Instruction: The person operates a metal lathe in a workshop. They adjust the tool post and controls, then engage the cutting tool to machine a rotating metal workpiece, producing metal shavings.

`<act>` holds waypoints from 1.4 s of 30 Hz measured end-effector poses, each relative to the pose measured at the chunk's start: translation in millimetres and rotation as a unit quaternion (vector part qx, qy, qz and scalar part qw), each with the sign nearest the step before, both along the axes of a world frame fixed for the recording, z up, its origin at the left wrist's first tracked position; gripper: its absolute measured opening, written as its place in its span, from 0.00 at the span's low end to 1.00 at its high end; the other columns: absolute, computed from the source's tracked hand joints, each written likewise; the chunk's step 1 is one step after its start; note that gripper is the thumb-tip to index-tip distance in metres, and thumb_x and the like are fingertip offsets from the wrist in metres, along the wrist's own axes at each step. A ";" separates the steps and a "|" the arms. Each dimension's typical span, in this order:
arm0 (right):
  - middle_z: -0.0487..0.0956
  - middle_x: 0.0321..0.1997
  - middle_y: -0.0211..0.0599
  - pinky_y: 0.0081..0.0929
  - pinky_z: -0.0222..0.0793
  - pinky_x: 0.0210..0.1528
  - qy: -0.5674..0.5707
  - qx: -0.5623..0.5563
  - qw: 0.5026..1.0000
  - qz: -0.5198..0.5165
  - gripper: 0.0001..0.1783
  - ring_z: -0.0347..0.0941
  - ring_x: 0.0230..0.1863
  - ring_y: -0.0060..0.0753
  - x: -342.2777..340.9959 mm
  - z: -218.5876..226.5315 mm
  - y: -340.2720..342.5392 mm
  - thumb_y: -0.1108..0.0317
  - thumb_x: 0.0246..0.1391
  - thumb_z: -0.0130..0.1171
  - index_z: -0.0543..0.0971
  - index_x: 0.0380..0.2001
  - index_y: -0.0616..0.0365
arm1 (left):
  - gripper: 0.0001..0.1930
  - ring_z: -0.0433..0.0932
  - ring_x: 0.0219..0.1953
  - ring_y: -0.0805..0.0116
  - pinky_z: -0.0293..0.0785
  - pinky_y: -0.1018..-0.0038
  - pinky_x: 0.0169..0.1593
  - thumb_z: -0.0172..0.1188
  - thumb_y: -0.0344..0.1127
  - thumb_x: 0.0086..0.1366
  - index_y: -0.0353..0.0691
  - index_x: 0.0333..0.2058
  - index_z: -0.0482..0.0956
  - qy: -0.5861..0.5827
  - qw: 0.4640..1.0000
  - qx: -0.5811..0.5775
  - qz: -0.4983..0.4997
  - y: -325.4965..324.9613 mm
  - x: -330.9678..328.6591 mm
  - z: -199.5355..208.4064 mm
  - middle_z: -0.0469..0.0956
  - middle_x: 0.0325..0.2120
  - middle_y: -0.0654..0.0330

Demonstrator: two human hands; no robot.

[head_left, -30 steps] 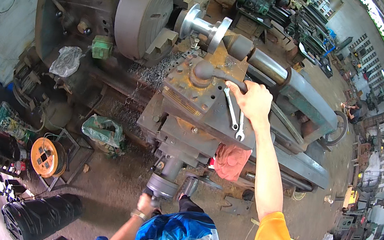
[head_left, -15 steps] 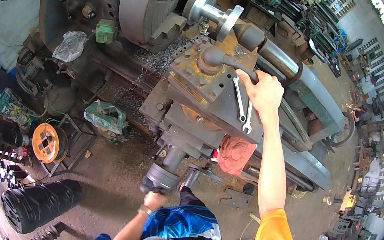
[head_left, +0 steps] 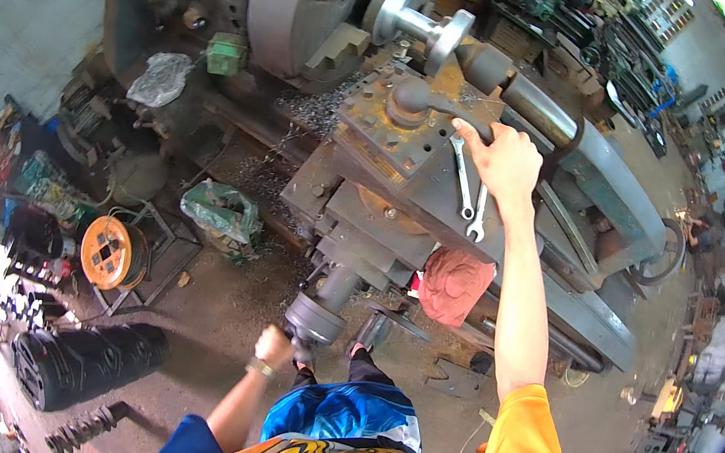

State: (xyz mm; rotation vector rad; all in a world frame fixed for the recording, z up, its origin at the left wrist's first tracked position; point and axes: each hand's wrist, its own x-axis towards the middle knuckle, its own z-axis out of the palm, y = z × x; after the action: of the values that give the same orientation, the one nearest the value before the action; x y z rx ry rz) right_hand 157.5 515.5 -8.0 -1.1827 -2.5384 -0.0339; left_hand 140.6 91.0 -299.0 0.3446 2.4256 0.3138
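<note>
Head view: my right hand (head_left: 507, 162) wraps the far lever (head_left: 458, 112). My left hand (head_left: 272, 345) curls by the near crank (head_left: 315, 318), grip unclear.

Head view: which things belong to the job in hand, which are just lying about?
Likely in use:
- tool-post lever, in right hand
- cross-slide crank, by left hand
- flanged workpiece
- chuck

Likely lying about:
- two wrenches
- red cloth
- orange spool
- clear plastic bag

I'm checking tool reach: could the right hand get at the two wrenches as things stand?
Probably yes: the right hand is on the lever, close beside the two wrenches, and nothing visible covers their lower ends. It would likely have to leave the lever first.
</note>
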 end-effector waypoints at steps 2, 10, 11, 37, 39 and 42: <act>0.82 0.27 0.56 0.47 0.78 0.37 -0.010 -0.023 1.000 -0.006 0.45 0.82 0.34 0.56 0.0 0.5 0.9 0.21 0.51 0.49 0.84 0.26 0.60 | 0.19 0.85 0.37 0.43 0.83 0.59 0.41 0.67 0.45 0.52 0.30 0.29 0.84 -0.033 0.999 0.004 0.023 -9.7 -34.8 26.1 0.82 0.32 0.35; 0.82 0.27 0.55 0.49 0.77 0.38 0.013 0.018 1.000 -0.004 0.42 0.82 0.33 0.58 -1.4 3.3 -2.6 0.25 0.51 0.54 0.84 0.28 0.61 | 0.22 0.84 0.38 0.40 0.81 0.54 0.45 0.63 0.49 0.55 0.32 0.36 0.83 -0.022 0.998 0.057 -0.024 8.1 81.6 60.7 0.83 0.33 0.37; 0.83 0.27 0.55 0.49 0.77 0.38 0.006 0.001 1.000 -0.006 0.42 0.82 0.34 0.57 -0.4 4.3 -3.9 0.25 0.52 0.53 0.84 0.29 0.61 | 0.24 0.84 0.39 0.40 0.81 0.52 0.43 0.65 0.50 0.54 0.31 0.37 0.83 -0.055 0.997 0.060 -0.016 11.7 81.9 46.8 0.83 0.32 0.37; 0.82 0.28 0.58 0.50 0.76 0.38 0.049 0.050 0.997 0.036 0.41 0.81 0.34 0.60 5.3 -5.3 5.9 0.28 0.56 0.51 0.83 0.29 0.61 | 0.20 0.86 0.32 0.64 0.80 0.67 0.38 0.75 0.47 0.51 0.38 0.35 0.84 0.217 0.945 0.236 0.064 6.2 -226.3 132.4 0.85 0.27 0.53; 0.81 0.26 0.57 0.51 0.76 0.37 0.051 0.038 0.997 0.033 0.40 0.81 0.33 0.60 3.7 -5.0 3.8 0.28 0.55 0.52 0.83 0.27 0.61 | 0.23 0.86 0.34 0.63 0.79 0.66 0.40 0.71 0.53 0.56 0.37 0.36 0.85 0.235 0.924 0.286 0.096 27.4 -286.7 138.8 0.85 0.27 0.52; 0.81 0.22 0.55 0.50 0.76 0.34 0.055 0.053 0.997 0.005 0.38 0.81 0.28 0.59 1.5 -5.7 -0.7 0.29 0.54 0.55 0.82 0.24 0.59 | 0.24 0.85 0.36 0.61 0.79 0.63 0.41 0.63 0.55 0.64 0.36 0.41 0.84 0.235 0.895 0.364 0.103 65.8 -390.0 137.7 0.85 0.29 0.54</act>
State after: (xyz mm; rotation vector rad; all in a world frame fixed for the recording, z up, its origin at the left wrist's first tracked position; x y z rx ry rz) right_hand 159.0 514.8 -13.7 -1.1009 -2.4152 -0.0987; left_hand -249.4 156.8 -161.3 0.5294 2.7272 1.3926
